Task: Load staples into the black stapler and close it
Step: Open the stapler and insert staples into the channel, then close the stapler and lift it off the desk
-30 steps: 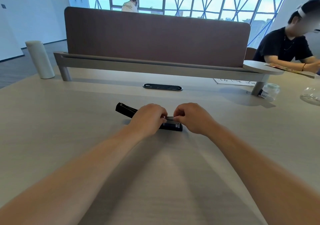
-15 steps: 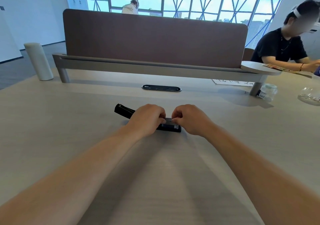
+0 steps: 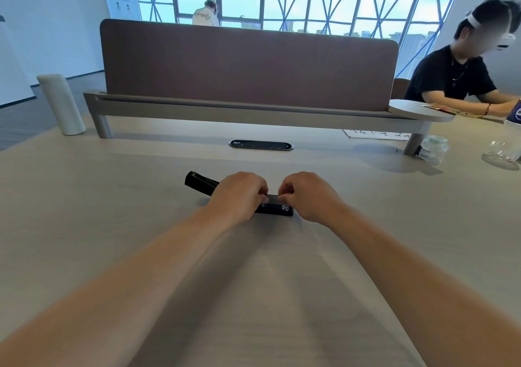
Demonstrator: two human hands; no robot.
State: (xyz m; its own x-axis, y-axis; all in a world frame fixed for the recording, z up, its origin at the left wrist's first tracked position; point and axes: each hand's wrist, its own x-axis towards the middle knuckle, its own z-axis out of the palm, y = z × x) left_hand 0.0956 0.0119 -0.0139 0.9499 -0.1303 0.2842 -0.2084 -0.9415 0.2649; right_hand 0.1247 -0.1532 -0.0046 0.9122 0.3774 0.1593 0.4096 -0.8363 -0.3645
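Seating staple strip (image 3: 273, 197) into black stapler (image 3: 275, 208), lying opened out mid-counter (image 3: 112, 225), lid end toward far left corner. Left hand (image 3: 239, 194) grip and right hand (image 3: 306, 194) grip both pinching strip ends. Best kept level, pressed down evenly; channel itself hidden.

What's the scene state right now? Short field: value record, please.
surface: light wood table
stapler: black stapler lying flat, long axis left-right
left hand: left hand curled over the stapler's middle
right hand: right hand at its right end, fingertips pinching
between hands: thin grey strip, likely staples
stapler lid: open or shut, cannot tell
background: white cylinder far left, brown divider
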